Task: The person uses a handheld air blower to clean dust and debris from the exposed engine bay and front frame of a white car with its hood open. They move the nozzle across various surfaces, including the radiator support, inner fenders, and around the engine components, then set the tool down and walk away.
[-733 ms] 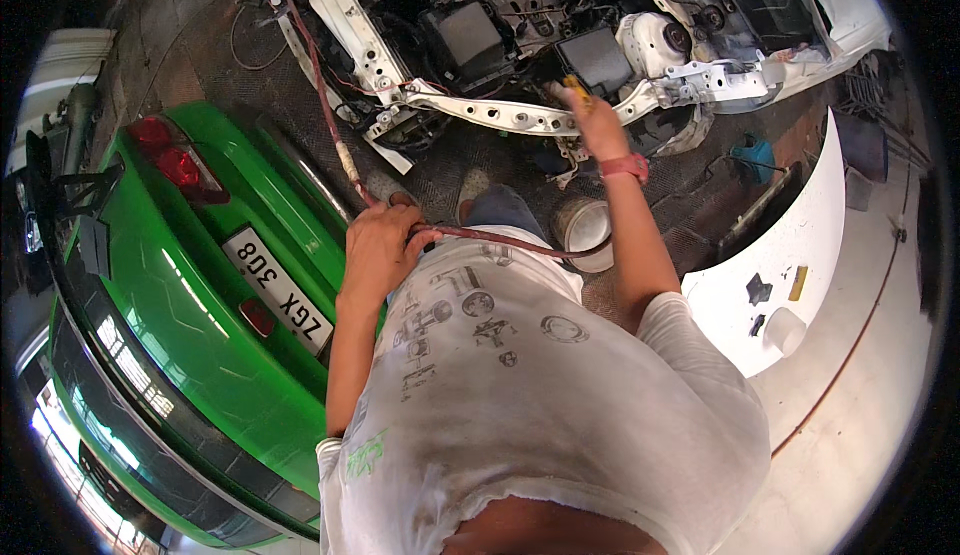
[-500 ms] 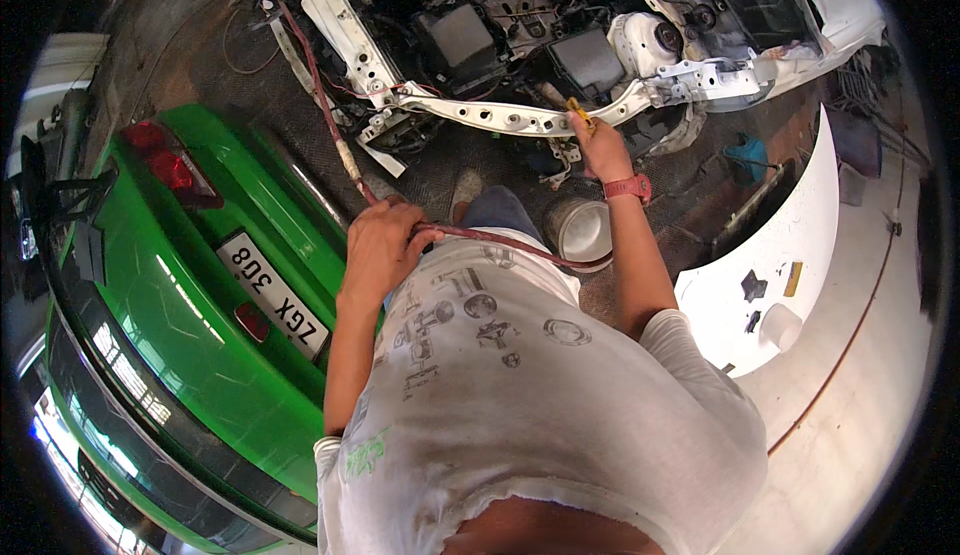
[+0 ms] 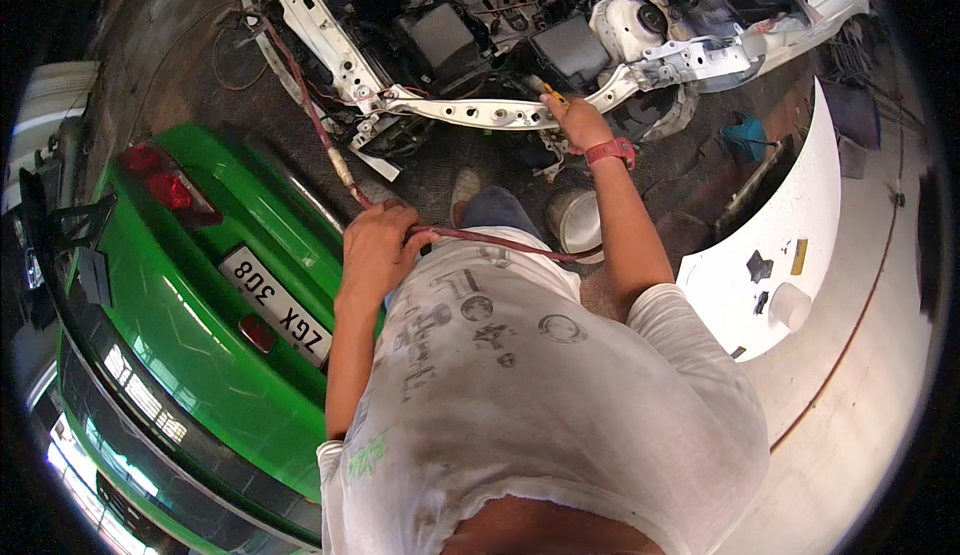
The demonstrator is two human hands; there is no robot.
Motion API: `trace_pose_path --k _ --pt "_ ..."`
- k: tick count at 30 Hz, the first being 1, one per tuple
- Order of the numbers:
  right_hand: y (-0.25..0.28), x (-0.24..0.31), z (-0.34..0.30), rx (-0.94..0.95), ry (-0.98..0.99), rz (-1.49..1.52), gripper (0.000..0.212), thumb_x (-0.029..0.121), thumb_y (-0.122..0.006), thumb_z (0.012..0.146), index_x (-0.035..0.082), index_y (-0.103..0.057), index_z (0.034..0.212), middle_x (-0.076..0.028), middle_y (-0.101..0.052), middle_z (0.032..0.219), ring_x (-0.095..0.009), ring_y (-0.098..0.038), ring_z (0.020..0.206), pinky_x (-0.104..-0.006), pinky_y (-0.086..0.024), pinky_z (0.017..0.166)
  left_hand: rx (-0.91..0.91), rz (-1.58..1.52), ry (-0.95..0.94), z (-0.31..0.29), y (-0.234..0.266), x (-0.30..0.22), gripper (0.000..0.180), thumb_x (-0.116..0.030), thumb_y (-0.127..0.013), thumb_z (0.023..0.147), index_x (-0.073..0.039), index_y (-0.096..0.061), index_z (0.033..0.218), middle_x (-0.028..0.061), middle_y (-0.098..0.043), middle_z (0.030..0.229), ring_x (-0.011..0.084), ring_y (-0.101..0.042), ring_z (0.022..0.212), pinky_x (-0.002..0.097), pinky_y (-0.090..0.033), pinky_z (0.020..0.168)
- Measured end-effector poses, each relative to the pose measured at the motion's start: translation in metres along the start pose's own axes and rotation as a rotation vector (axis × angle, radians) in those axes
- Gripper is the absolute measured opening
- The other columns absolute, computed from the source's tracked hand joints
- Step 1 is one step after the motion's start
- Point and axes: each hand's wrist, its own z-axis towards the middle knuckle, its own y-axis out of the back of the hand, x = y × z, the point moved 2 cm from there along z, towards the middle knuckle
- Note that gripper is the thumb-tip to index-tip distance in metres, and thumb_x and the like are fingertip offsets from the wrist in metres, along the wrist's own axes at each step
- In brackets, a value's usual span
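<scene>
In our left hand (image 3: 380, 243), on the near side of the white crossbar (image 3: 475, 112) and well apart from it, we hold a red-brown hose (image 3: 500, 242), the grip closed around it; in our right hand (image 3: 583, 127), over the crossbar's right half, we hold a small yellow tool (image 3: 554, 96) in a narrow grip, its tip past the crossbar's far edge; a bucket (image 3: 577, 221) stands on our side of the crossbar.
</scene>
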Motion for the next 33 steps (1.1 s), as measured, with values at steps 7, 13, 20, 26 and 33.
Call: trace_pose_path --k 7,13,20,26,33 --pt "0.05 -0.016 -0.024 -0.051 -0.157 0.14 0.086 0.073 -0.055 0.101 -0.011 -0.072 0.103 -0.022 -0.073 0.074 -0.035 -0.075 0.062 -0.0463 -0.059 0.06 -0.023 -0.012 -0.005 0.001 -0.002 -0.001 0.035 -0.039 -0.084 0.086 -0.006 -0.075 0.094 0.0096 -0.073 0.087 0.0362 -0.066 0.082 0.0474 -0.052 0.077" --pt "0.097 -0.029 -0.029 -0.275 -0.144 0.039 0.087 0.075 -0.055 0.1 -0.01 -0.073 0.105 -0.029 -0.074 0.088 -0.043 -0.077 0.089 -0.0501 -0.058 0.083 0.041 -0.073 -0.011 0.006 -0.006 -0.006 0.036 -0.037 -0.083 0.086 -0.004 -0.076 0.098 0.0117 -0.073 0.09 0.0354 -0.067 0.089 0.048 -0.053 0.08" --pt "0.081 -0.032 -0.026 -0.274 -0.124 0.078 0.087 0.073 -0.055 0.101 -0.013 -0.071 0.105 -0.026 -0.073 0.078 -0.035 -0.074 0.059 -0.0458 -0.059 0.059 0.008 -0.075 -0.043 0.01 -0.001 -0.009 0.037 -0.039 -0.082 0.087 -0.004 -0.075 0.093 0.0105 -0.073 0.089 0.0351 -0.066 0.086 0.0476 -0.053 0.079" --pt "0.053 -0.027 -0.022 -0.034 -0.094 0.158 0.091 0.076 -0.055 0.1 -0.014 -0.07 0.102 -0.028 -0.073 0.082 -0.039 -0.075 0.067 -0.0477 -0.06 0.066 -0.004 -0.075 -0.044 0.009 0.001 -0.01 0.038 -0.041 -0.081 0.087 -0.004 -0.075 0.092 0.0102 -0.072 0.087 0.0343 -0.066 0.085 0.0475 -0.052 0.078" --pt "0.008 0.02 -0.008 0.017 0.101 0.001 0.087 0.074 -0.051 0.101 -0.009 -0.075 0.109 -0.036 -0.073 0.102 -0.051 -0.071 0.105 -0.0548 -0.055 0.095 0.003 -0.042 -0.028 0.008 0.003 -0.012 0.038 -0.04 -0.082 0.087 -0.004 -0.075 0.093 0.011 -0.072 0.087 0.035 -0.067 0.088 0.0475 -0.053 0.08"
